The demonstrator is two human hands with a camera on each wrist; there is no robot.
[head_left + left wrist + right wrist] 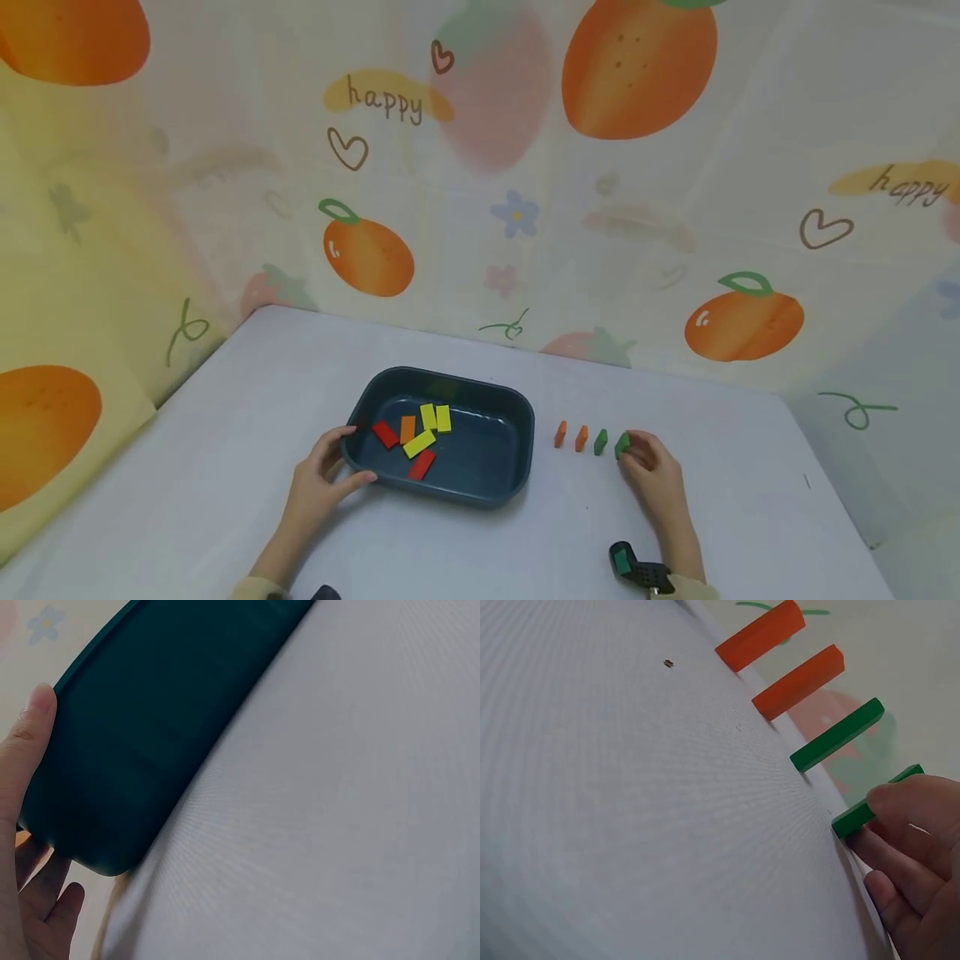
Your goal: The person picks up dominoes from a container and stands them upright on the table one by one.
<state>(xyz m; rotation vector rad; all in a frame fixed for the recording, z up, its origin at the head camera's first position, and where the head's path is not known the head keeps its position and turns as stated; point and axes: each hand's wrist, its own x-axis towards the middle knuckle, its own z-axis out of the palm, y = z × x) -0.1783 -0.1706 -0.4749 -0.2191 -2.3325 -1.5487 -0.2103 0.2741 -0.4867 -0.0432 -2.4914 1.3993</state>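
**Standing row could topple**

The left hand (318, 477) grips the left end of the tray (480, 450); a tug could jumble the loose blocks (419, 444) inside. To its right stand two orange blocks (581, 438) and a green block (601, 442); the right hand (660, 477) pinches the rightmost green block (852, 820), whose sideways slip might knock neighbours.

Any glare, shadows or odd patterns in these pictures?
Head view: faint sheen inside the blue-grey tray; left wrist view: the same tray looks dark teal, shaded toward its base; right wrist view: fine ripple lines fan across the white tabletop.
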